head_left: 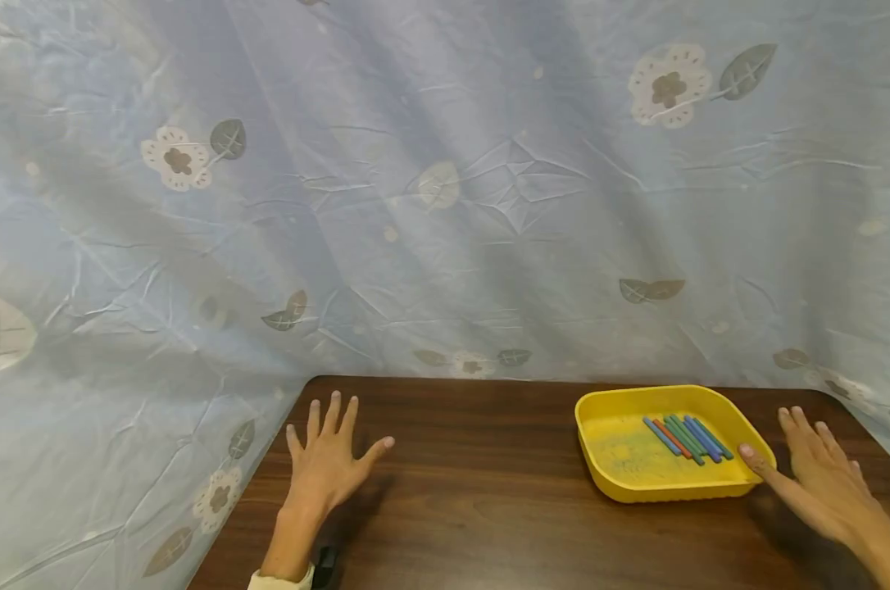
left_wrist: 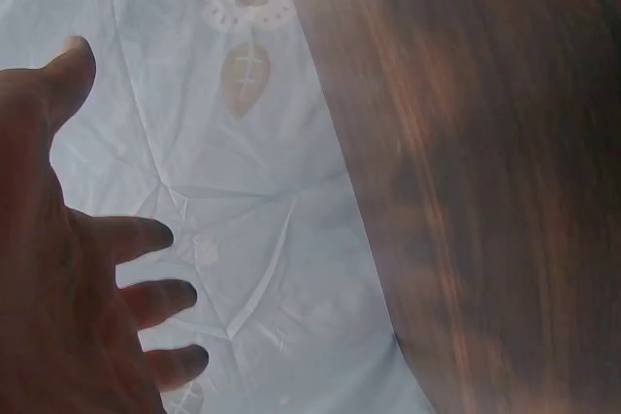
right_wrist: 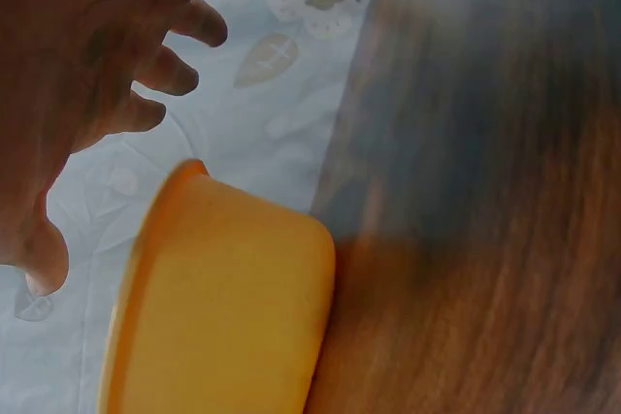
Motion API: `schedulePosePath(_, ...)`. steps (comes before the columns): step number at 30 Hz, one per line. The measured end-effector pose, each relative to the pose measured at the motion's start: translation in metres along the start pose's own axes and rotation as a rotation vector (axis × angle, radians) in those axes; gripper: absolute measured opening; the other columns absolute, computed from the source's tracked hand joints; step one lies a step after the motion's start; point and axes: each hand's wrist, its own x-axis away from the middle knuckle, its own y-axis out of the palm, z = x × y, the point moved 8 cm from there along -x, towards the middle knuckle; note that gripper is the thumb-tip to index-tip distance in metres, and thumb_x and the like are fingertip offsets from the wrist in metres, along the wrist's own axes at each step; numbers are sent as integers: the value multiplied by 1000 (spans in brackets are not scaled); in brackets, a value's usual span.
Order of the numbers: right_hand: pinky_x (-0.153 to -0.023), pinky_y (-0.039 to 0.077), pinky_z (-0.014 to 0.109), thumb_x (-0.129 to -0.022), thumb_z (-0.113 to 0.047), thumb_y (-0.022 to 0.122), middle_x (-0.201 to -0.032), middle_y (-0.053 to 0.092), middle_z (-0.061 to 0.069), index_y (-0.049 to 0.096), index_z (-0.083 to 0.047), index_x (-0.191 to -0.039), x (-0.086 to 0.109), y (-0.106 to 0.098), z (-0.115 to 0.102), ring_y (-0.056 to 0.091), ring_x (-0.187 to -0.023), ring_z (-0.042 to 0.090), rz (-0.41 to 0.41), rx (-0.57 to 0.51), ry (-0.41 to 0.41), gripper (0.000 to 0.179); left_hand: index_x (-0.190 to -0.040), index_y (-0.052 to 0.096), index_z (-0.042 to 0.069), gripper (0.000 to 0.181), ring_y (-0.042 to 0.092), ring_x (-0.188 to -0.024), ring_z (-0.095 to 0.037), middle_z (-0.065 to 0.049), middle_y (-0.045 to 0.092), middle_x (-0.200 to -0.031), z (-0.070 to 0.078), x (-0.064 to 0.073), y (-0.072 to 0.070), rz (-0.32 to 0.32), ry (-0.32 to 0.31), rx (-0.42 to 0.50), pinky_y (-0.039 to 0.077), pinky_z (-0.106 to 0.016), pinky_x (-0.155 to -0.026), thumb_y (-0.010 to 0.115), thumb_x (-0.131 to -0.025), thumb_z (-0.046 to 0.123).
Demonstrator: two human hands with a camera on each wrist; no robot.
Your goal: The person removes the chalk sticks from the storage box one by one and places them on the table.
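Note:
A yellow tray stands on the right part of the table. Inside it several coloured sticks, blue, green and one red-orange, lie side by side; they look like chalks or crayons. My right hand is spread just right of the tray, its thumb over the rim, and holds nothing. In the right wrist view the tray's outer wall shows below that hand, the sticks hidden. Over the table's left side my left hand hovers with fingers spread, holding nothing. The left wrist view shows this hand beside the table edge.
The dark wood-grain table has rounded far corners. A pale blue curtain with flowers and leaves hangs behind it and along its left side. A dark band sits at the left wrist, by a light sleeve.

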Motion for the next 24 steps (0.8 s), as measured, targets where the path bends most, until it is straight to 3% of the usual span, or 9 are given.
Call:
schedulePosePath(7, -114, -5, 87, -116, -49, 31, -163, -19, 46, -15, 12, -163, -11, 3, 1, -12, -148, 74, -34, -121, -49, 90, -174, 16, 17, 106, -1, -166, -50, -17, 7, -181, 10, -3, -2, 21, 37, 14, -5, -81, -123, 46, -98, 84)
schedulePosePath(15, -102, 21, 91, -116, -54, 28, -160, 5, 54, -10, 8, -166, -16, 1, 4, 18, -135, 83, -86, -133, 5, 88, -173, 20, 16, 103, 8, -165, -50, -17, 14, -180, 23, -5, -5, 40, 78, 49, 7, -78, -126, 54, -99, 77)
schedulePosePath(24, -93, 36, 87, -114, -59, 28, -154, 21, 56, 8, 10, -166, -17, 1, 5, 29, -130, 82, -132, -128, 90, 88, -173, 23, 15, 101, 17, -164, -50, -15, 19, -180, 37, -8, 2, 35, 131, 124, 22, -76, -125, 57, -99, 75)
